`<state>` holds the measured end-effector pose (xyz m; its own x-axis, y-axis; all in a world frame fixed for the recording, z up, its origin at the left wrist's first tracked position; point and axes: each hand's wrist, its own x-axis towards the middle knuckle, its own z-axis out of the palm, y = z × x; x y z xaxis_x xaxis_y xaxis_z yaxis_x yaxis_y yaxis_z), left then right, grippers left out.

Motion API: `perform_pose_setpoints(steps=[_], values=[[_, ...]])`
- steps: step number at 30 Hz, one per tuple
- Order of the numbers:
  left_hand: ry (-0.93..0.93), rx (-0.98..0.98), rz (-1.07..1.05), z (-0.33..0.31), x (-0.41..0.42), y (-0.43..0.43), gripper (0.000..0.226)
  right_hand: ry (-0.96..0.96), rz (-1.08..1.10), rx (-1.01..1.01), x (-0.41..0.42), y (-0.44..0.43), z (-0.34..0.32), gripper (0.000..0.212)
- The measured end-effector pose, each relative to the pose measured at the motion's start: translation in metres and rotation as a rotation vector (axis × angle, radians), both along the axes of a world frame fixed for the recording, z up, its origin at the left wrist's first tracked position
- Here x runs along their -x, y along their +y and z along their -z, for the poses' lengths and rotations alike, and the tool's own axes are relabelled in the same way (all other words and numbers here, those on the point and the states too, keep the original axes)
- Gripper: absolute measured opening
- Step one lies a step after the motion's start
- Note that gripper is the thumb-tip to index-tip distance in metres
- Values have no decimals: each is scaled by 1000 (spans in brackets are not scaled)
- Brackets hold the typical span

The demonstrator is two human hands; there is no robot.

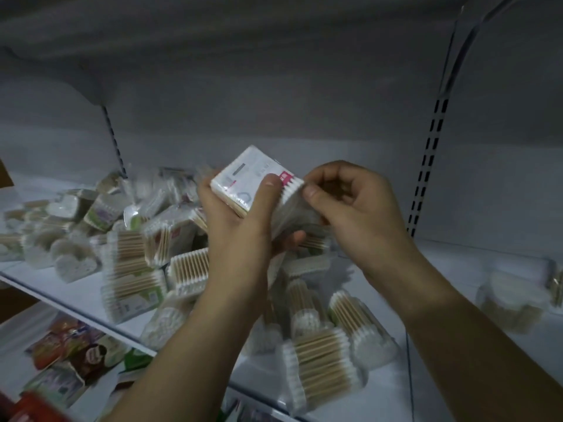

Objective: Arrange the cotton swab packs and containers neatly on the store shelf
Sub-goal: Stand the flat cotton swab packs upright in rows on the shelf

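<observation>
Swab pack [256, 181]: above the shelf [441, 269].
Left hand [234, 220]: fingers grip it.
Right hand [353, 208]: fingers pinch its edge.

Shop, retail aisle: white metal shelf [457, 269] hung on slotted uprights [428, 166], heaps of identical wrapped cotton swab packs [131, 269] as stock, colourful packaged goods [70, 345] on the level below.
</observation>
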<state>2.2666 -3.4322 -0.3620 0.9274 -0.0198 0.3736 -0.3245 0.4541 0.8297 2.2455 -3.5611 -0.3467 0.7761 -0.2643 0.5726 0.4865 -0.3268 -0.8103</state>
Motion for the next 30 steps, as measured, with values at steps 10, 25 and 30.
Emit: perform_pose_setpoints(steps=[10,25,30], values=[[-2,-33,-87,18,-15,28,40,489,139,823,-54,-29,65,46],[-301,-252,-175,21,-4,28,27,29,-279,-24,15,-11,-13,28],[-118,-159,75,15,-2,32,68,-51,-189,131,23,12,-18,33]])
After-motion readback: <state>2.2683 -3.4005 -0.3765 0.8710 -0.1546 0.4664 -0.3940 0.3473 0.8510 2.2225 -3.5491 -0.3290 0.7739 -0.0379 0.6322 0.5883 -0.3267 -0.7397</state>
